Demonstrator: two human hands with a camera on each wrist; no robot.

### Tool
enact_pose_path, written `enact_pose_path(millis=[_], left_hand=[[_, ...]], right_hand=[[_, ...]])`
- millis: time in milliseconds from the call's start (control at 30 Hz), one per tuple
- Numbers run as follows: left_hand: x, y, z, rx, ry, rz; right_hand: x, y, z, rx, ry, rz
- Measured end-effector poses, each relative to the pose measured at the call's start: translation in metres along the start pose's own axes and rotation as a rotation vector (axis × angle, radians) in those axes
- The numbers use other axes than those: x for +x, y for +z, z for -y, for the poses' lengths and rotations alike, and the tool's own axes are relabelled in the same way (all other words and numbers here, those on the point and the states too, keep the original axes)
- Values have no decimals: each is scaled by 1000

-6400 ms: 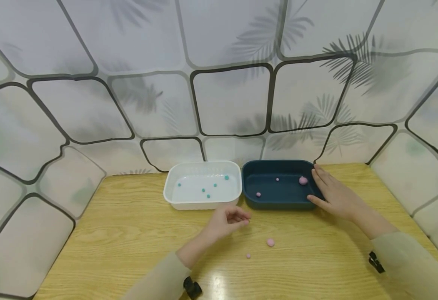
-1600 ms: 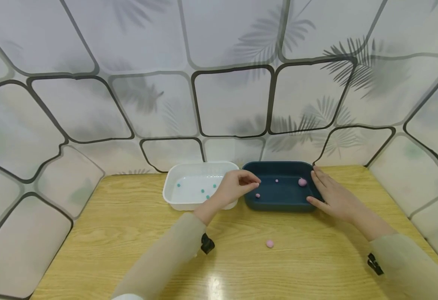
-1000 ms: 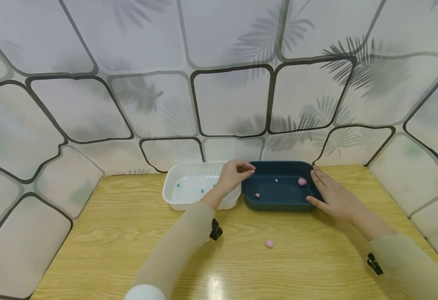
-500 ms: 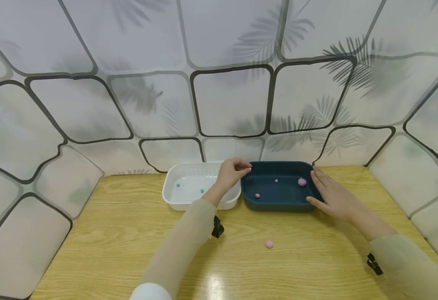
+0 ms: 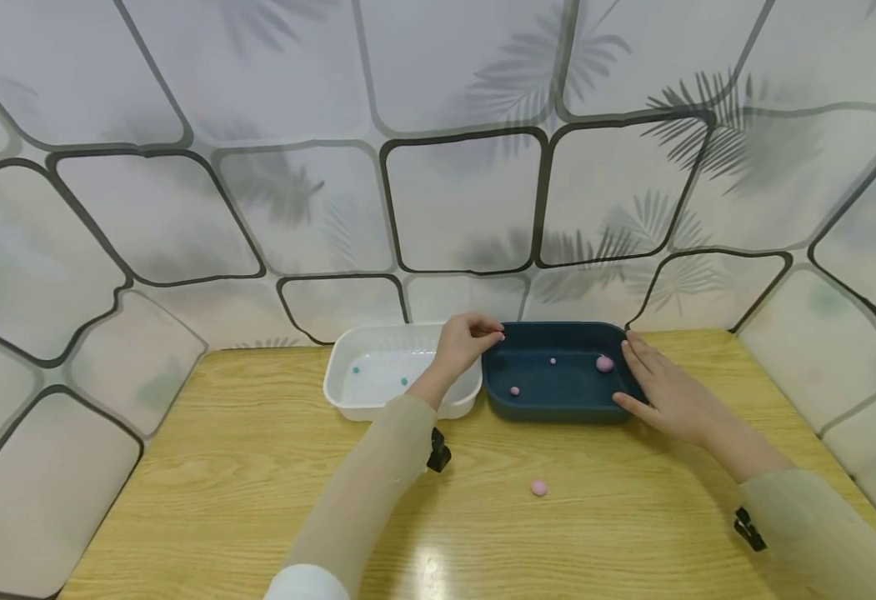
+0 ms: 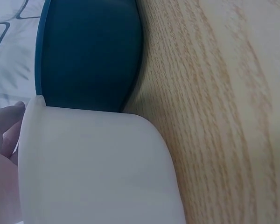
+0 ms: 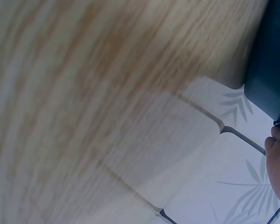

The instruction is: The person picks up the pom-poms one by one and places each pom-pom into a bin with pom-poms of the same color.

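In the head view, my left hand (image 5: 462, 348) is over the right end of a white tray (image 5: 344, 400), its fingertips reaching the adjoining rim of a dark blue tray (image 5: 558, 412). Thumb and finger pinch a tiny pink ball (image 5: 501, 337), mostly hidden by the fingertips. My right hand (image 5: 666, 390) rests with straight fingers against the blue tray's right end. Inside that tray lie a larger pink ball (image 5: 604, 363) and two small ones. Two teal balls (image 5: 404, 382) show in the white tray; hand and forearm cover its right part.
Another pink ball (image 5: 538, 487) lies on the wood-grain table (image 5: 220, 467) in front of the blue tray. Behind both trays, which stand side by side, rises a patterned cloth wall (image 5: 468, 200).
My left hand has moved from in front of the trays up to their adjoining rims. The small pink ball has left the table. My right hand has stayed in place.
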State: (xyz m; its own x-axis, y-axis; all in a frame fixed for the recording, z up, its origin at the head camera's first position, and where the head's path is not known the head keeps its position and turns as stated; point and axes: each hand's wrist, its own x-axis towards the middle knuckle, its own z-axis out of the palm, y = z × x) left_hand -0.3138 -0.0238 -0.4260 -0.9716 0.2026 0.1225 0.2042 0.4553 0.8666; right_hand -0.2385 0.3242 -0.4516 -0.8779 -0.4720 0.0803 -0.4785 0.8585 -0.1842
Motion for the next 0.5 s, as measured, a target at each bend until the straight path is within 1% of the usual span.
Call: enact_pose_path(millis=[200, 333, 500], left_hand=[[1, -1, 2, -14, 10, -2], [0, -3, 4, -17, 25, 9], [-3, -4, 3, -9, 26, 26]], right_hand=[[1, -1, 1, -1, 4, 9], [1, -1, 1, 3, 2, 10], [1, -2, 2, 8, 4, 9]])
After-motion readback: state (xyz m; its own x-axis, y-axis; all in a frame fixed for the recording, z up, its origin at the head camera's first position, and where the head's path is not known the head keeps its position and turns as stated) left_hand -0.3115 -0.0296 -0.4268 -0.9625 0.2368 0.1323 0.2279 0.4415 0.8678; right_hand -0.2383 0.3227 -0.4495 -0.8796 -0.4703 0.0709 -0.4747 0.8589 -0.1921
